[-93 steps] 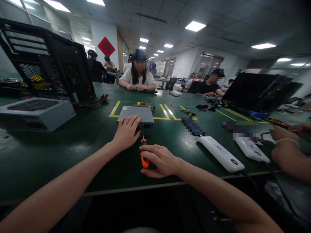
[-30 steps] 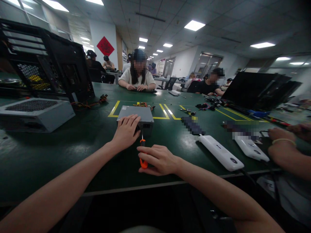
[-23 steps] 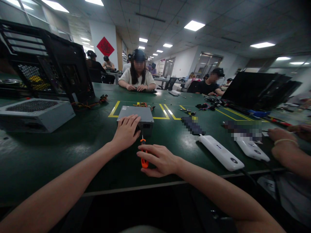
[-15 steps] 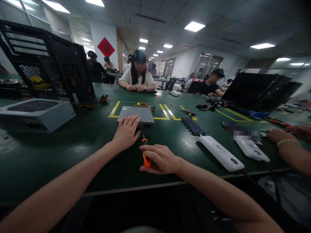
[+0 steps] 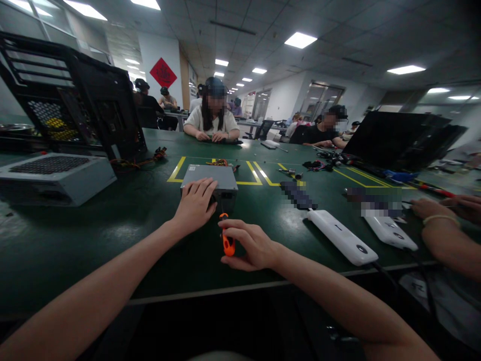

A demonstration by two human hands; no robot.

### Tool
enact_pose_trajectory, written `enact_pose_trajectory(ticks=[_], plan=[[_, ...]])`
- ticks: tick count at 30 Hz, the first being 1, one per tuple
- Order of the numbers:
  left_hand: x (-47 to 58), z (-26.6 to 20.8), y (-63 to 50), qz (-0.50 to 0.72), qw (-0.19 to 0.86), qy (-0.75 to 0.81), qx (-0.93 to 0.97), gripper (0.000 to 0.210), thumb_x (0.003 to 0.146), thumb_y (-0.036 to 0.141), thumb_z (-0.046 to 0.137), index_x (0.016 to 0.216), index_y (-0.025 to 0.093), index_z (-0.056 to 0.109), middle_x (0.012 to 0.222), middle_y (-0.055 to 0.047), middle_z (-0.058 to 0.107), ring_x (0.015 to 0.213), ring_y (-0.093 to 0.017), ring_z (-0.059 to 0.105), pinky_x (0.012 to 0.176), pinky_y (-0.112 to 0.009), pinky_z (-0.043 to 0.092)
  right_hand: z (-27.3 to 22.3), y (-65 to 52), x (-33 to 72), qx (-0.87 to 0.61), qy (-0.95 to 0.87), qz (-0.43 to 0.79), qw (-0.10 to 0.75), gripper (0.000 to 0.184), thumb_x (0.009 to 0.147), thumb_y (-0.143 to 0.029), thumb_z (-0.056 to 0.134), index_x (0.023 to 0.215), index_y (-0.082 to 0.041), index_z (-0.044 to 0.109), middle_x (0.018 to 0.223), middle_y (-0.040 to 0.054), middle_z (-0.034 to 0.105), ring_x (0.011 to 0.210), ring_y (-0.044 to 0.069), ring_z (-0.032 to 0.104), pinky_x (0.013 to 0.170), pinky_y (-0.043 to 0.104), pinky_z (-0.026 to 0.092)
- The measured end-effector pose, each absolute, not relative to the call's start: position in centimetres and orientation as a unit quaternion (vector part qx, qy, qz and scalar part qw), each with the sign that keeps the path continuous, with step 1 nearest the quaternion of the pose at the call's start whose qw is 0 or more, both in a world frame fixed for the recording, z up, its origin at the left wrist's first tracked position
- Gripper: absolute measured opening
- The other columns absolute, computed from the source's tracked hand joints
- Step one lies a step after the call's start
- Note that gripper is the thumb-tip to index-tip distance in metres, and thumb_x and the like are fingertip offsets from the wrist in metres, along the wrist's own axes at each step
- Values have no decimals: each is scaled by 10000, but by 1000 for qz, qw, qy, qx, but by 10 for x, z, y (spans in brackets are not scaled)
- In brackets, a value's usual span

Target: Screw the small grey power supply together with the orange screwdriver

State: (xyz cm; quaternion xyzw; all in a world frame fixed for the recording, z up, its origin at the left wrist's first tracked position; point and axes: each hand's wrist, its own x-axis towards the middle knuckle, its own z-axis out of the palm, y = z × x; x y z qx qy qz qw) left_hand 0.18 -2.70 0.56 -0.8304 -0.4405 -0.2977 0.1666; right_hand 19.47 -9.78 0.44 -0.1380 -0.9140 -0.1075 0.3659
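A grey computer power supply (image 5: 221,176) sits on the green table in front of me, its wires bunched behind it. My left hand (image 5: 197,203) grips its near left corner, fingers over the top and thumb down the near side. An orange and black screwdriver (image 5: 228,244) points away from me, its thin shaft reaching the power supply's near face. Around its handle, the fingers and thumb of my right hand (image 5: 252,244) are closed. Exactly where the screwdriver's tip touches is too dark to make out.
On the left lie a second power supply (image 5: 52,175) and an open black computer case (image 5: 75,100). To the right are two white power banks (image 5: 340,235), loose cables (image 5: 323,163) and a co-worker's hands (image 5: 436,208). Another person (image 5: 214,118) sits across the table.
My right hand has shifted slightly right, and its grip on the screwdriver handle has turned a little. My left hand and the power supply stay in place.
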Motion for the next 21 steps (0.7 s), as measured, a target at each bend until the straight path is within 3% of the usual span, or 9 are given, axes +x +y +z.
enact_pose_trajectory(ticks=[4, 10, 17, 21], plan=[[2, 6, -27, -296, 169, -442, -829, 478, 821, 272, 458, 1281, 150, 415, 1336, -131, 458, 1221, -285, 393, 1001, -451, 271, 7, -99, 195, -139, -913, -170, 343, 366, 869, -315, 504, 1173, -125, 428, 1093, 159, 588, 978, 182, 615, 708, 245, 524], [2, 6, -27, -297, 170, -443, -829, 479, 821, 271, 456, 1287, 170, 406, 1343, -127, 452, 1228, -282, 391, 999, -454, 269, 2, -95, 194, -162, -885, -151, 409, 358, 806, -443, 599, 969, -160, 451, 986, 123, 647, 817, 159, 662, 640, 226, 519], [3, 5, -27, -295, 171, -443, -829, 481, 820, 270, 460, 1287, 166, 407, 1345, -126, 451, 1230, -286, 386, 999, -457, 268, 8, -99, 195, -147, -909, -177, 348, 404, 881, -410, 454, 1165, -123, 454, 1069, 167, 594, 930, 194, 631, 678, 261, 519], [3, 5, -26, -294, 173, -444, -829, 477, 822, 267, 457, 1283, 149, 412, 1345, -132, 447, 1236, -279, 381, 1012, -449, 259, 9, -100, 193, -118, -903, -213, 355, 351, 871, -392, 499, 1099, -124, 497, 1041, 150, 621, 824, 162, 644, 636, 241, 507]])
